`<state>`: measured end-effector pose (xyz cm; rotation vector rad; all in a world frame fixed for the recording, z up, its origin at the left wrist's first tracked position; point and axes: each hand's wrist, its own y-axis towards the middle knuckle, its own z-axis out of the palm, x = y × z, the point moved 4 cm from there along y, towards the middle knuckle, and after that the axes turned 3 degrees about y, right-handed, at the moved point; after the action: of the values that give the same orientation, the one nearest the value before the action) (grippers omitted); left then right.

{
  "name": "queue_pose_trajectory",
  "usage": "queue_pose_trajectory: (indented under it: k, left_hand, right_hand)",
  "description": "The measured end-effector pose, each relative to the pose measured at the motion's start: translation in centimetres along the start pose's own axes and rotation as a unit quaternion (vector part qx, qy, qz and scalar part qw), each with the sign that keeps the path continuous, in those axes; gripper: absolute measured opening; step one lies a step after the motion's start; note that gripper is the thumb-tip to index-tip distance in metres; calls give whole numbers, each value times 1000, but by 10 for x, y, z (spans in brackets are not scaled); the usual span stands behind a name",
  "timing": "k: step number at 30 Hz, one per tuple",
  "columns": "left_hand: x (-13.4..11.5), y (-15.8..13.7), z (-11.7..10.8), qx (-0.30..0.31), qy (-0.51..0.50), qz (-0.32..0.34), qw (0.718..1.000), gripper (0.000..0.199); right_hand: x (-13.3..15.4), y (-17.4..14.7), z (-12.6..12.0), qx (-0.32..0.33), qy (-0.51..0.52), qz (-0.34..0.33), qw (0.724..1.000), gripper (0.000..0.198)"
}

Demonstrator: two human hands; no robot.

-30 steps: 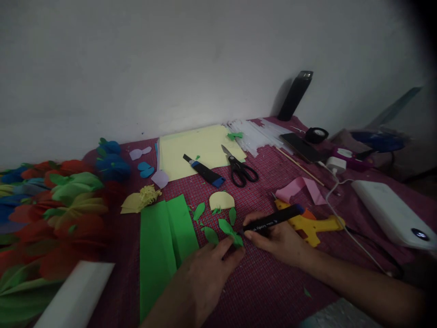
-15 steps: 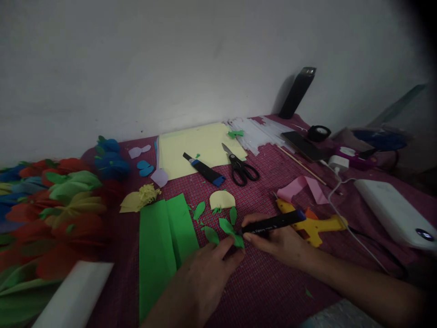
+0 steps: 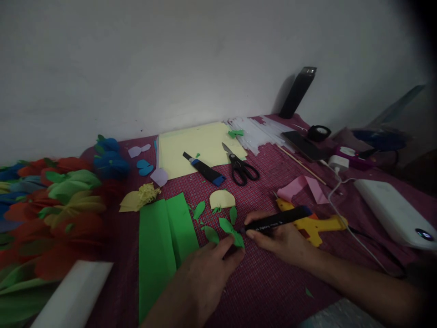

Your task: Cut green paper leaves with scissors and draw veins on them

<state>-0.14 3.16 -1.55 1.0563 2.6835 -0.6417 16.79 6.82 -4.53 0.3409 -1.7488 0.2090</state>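
Note:
My left hand (image 3: 208, 273) pinches a green paper leaf (image 3: 228, 226) between thumb and fingers, close over the checked cloth. In my right hand (image 3: 285, 243) is a black marker (image 3: 278, 220) with a blue end. Its tip is at the right edge of the held leaf; whether it touches is too dark to tell. Around them lie more cut green leaves (image 3: 199, 210), small green scraps and a rounded pale-yellow paper piece (image 3: 222, 200). Folded green paper (image 3: 157, 255) lies beside my left hand.
Black scissors (image 3: 241, 169) and a box cutter (image 3: 206, 170) rest beyond my hands, partly on yellow sheets (image 3: 174, 150). A yellow glue gun (image 3: 321, 225), pink ribbon (image 3: 294, 187) and white power bank (image 3: 392, 212) with a cable lie right. Paper flowers (image 3: 68, 228) crowd the left.
The marker in my right hand has shifted slightly to the right, its tip moving to the leaf's right edge. My left hand keeps the leaf in nearly the same place.

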Motion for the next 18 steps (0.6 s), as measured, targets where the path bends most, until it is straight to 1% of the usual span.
queue_pose_trajectory:
  k: [3, 8, 12, 15, 18]
  left_hand:
    - [0, 1, -1, -7, -3, 1, 1000, 60]
    - [2, 1, 5, -25, -4, 8, 1000, 57]
    - [3, 1, 6, -31, -11, 13, 999, 57]
    - [3, 1, 5, -21, -8, 8, 1000, 57]
    - [3, 0, 6, -24, 2, 8, 1000, 58]
  right_hand:
    - [-2, 1, 1, 13, -15, -2, 1000, 15]
    - [1, 3, 3, 23, -36, -4, 999, 14]
    - [6, 3, 1, 0, -16, -3, 1000, 12]
    - [8, 1, -1, -19, -4, -7, 1000, 11]
    - [8, 0, 0, -16, -9, -11, 1000, 11]
